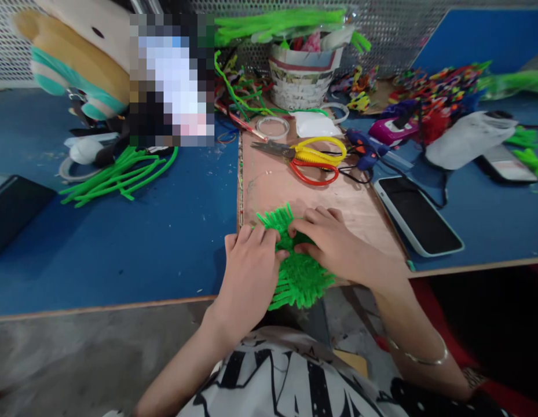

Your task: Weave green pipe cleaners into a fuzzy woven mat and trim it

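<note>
A woven piece of green pipe cleaners (306, 275) lies at the front edge of the board, its loose ends fringing the sides and hanging slightly past the edge. My left hand (253, 263) grips its left side, fingers curled over the top and thumb on the weave. From the right, my right hand (327, 240) pinches the upper middle part between thumb and forefinger. Parts of the weave are hidden under both hands. Beyond them lie scissors (318, 159) with one yellow and one red handle, blades pointing left.
A phone (418, 217) lies to the right, near a blue glue gun (366, 147). Loose green pipe cleaners (121, 176) are heaped at left. Behind stand a woven basket (301, 78), a tape roll (272, 128) and a plush toy (81, 58). Colourful pipe-cleaner pieces (446, 92) pile at back right.
</note>
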A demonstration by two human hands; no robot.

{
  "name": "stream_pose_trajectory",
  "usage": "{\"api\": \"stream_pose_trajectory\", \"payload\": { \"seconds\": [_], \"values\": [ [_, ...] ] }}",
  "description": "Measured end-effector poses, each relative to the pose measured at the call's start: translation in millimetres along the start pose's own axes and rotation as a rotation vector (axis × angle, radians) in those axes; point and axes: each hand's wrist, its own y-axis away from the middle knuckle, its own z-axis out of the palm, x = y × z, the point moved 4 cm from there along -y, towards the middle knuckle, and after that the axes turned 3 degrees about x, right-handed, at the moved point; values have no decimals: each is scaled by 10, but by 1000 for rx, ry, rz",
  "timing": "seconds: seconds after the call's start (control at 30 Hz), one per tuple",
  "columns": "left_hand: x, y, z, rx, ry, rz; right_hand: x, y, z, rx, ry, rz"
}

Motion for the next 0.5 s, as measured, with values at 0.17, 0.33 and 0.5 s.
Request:
{"api": "stream_pose_trajectory", "payload": {
  "seconds": [0.17,0.33,0.5],
  "values": [
    [9,26,9,-3,-22,-15,6,-2,4,-1,-27,3],
    [20,40,15,-1,-40,-11,-13,22,19,19,-13,-2],
    [-1,4,7,-1,8,-4,0,-7,35,9,-9,-46]
  ]
}}
